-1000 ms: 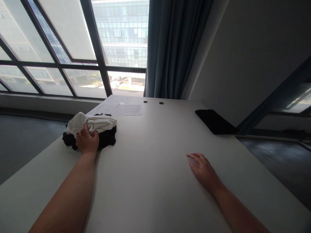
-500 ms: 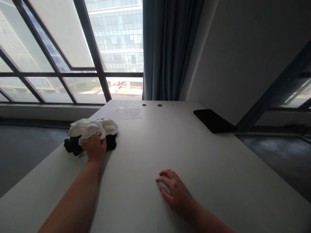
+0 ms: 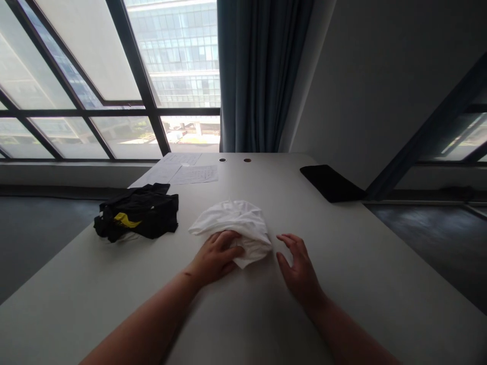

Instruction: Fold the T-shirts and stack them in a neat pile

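Observation:
A crumpled white cloth [image 3: 234, 215], perhaps a garment, lies bunched in the middle of the white table [image 3: 224, 324]. My left hand [image 3: 218, 256] grips its near left edge, thumb and fingers closed on the fabric. Just right of the bundle is my right hand [image 3: 302, 271], its fingers apart and nothing in them. To the left rests a heap of black clothing [image 3: 148, 210] with a yellow patch [image 3: 127, 220] on it and a bit of white fabric under its near side.
Printed paper sheets [image 3: 196, 174] lie at the table's far left. A flat black item [image 3: 331, 182] is near the right edge. Two round holes are set in the table's far end, before a blue curtain [image 3: 258, 76] and windows [image 3: 178, 56].
My left hand has brought the white cloth from on top of the black heap to the table's middle, uncovering the black clothing. My right hand has moved forward and right, close to the cloth.

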The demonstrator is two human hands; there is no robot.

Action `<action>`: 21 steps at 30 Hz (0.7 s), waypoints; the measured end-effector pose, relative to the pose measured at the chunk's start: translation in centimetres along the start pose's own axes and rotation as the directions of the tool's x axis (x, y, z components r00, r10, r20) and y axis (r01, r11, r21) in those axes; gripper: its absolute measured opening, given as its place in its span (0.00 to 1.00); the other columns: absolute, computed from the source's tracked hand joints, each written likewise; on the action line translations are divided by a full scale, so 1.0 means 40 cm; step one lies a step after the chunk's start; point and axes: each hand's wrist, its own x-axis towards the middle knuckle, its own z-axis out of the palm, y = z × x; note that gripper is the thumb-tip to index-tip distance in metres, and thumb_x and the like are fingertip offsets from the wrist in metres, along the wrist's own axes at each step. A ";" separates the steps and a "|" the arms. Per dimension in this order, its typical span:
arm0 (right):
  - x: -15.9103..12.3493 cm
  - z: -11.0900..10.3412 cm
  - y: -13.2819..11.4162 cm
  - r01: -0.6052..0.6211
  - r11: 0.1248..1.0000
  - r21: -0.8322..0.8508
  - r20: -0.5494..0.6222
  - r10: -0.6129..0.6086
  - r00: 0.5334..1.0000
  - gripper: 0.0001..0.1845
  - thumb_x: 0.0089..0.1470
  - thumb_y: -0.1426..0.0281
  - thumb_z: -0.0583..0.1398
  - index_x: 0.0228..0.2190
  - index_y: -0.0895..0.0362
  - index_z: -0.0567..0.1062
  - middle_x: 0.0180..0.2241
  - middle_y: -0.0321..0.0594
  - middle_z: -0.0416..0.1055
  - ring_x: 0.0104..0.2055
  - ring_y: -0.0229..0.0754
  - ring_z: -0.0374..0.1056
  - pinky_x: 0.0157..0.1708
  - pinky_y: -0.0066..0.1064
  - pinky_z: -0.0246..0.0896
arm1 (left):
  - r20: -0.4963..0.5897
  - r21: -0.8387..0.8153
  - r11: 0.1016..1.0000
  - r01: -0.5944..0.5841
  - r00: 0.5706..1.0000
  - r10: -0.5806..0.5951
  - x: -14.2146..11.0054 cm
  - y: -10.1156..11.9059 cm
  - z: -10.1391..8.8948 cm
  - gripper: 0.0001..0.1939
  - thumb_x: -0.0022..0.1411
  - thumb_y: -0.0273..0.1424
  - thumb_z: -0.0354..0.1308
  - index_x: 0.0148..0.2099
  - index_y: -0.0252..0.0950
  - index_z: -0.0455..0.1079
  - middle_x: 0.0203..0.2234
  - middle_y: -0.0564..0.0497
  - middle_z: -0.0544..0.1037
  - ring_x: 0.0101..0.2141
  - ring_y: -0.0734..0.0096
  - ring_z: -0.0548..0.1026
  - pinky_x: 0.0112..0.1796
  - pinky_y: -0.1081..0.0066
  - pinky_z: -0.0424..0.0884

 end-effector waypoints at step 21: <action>-0.006 0.060 -0.056 0.093 0.996 -0.005 0.139 -0.092 0.986 0.19 0.63 0.61 0.61 0.53 0.53 0.72 0.57 0.51 0.69 0.61 0.55 0.67 0.61 0.48 0.66 | 0.064 -0.843 0.385 0.375 0.781 -0.621 0.038 -0.028 0.074 0.33 0.67 0.50 0.59 0.65 0.36 0.66 0.48 0.40 0.82 0.51 0.51 0.79 0.55 0.54 0.74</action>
